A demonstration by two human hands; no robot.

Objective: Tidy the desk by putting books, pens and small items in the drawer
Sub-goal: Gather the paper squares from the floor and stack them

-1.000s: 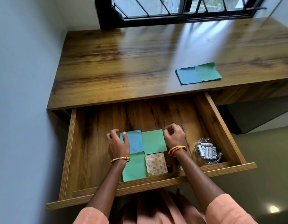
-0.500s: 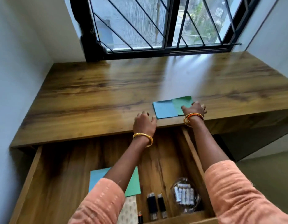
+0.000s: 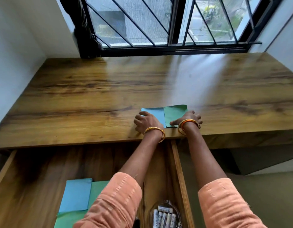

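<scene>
A blue paper pad (image 3: 156, 116) and a green paper pad (image 3: 174, 113) lie side by side near the front edge of the wooden desk (image 3: 93, 96). My left hand (image 3: 146, 123) has its curled fingers on the blue pad's left edge. My right hand (image 3: 191, 119) lays its thumb over the green pad's front corner, with its fingers curled at the pad's right edge. Below the desk, the drawer (image 3: 178, 170) stands open. It holds another blue pad (image 3: 76, 195) and green paper (image 3: 97, 189), partly hidden by my left sleeve.
A clear bag of batteries (image 3: 164, 214) lies in the drawer's right front corner. A barred window (image 3: 159, 22) runs along the back of the desk. White walls close in on the left and right.
Both hands left the pads in the drawer and reached up to the desk. They now sit on the blue and green pads there. The view tilted up toward the window.
</scene>
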